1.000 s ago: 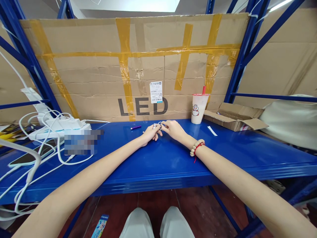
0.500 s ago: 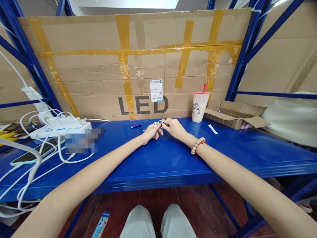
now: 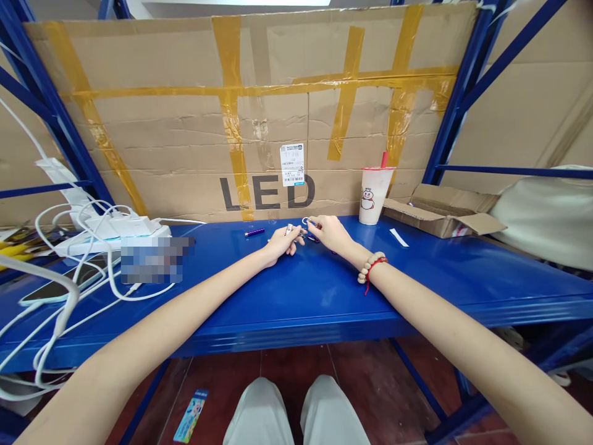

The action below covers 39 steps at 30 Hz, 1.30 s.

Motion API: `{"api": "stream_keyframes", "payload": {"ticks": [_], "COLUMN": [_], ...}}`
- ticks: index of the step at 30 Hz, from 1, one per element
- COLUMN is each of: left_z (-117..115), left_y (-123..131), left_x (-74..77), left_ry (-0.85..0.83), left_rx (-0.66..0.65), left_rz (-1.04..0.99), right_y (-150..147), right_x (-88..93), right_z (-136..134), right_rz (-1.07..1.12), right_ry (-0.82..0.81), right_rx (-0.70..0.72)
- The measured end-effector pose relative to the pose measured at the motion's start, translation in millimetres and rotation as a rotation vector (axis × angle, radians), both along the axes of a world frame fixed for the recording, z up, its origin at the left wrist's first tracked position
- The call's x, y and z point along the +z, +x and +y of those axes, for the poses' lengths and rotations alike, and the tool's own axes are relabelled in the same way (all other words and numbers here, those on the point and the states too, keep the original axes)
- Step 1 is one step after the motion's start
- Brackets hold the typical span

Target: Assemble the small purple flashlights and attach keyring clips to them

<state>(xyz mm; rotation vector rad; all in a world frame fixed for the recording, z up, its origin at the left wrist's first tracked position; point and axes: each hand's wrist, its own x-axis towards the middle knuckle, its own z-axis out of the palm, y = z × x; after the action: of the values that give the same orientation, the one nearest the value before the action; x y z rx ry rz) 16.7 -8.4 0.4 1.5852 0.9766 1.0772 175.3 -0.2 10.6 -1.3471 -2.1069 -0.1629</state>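
Right hand (image 3: 330, 233) has shifted slightly off left hand (image 3: 279, 245), apparently separating the work; left grips small silvery piece (image 3: 290, 228), right's hold cannot be told

Whitish piece (image 3: 290, 229) — perhaps cylindrical — near white ring (image 3: 304, 220)

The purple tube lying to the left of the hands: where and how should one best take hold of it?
Pinch the purple tube across its middle, probably best from above, closing on its long sides: it is slim and lies flat on the blue table, apart from the left hand.
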Motion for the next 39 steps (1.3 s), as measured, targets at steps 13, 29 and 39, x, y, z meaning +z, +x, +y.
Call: {"api": "stream_keyframes", "payload": {"ticks": [13,29,39], "left_z": [4.6,2.9,6.8], "left_y": [-1.9,-3.5,-4.1], "left_x": [-1.0,1.2,-1.9], "left_ry": [-0.071,-0.081,-0.077], "left_rx": [0.001,-0.04,-0.035], "left_rz": [-0.057,-0.048,-0.085], "right_y": [-2.5,-7.0,-10.9], "right_x": [11.4,7.9,6.0], "right_z": [-12.7,-13.1,-14.3], "right_rz": [-0.177,-0.154,0.016], "right_ry": [-0.139,-0.198,-0.102], "right_rx": [-0.291,-0.3,-0.096]}}
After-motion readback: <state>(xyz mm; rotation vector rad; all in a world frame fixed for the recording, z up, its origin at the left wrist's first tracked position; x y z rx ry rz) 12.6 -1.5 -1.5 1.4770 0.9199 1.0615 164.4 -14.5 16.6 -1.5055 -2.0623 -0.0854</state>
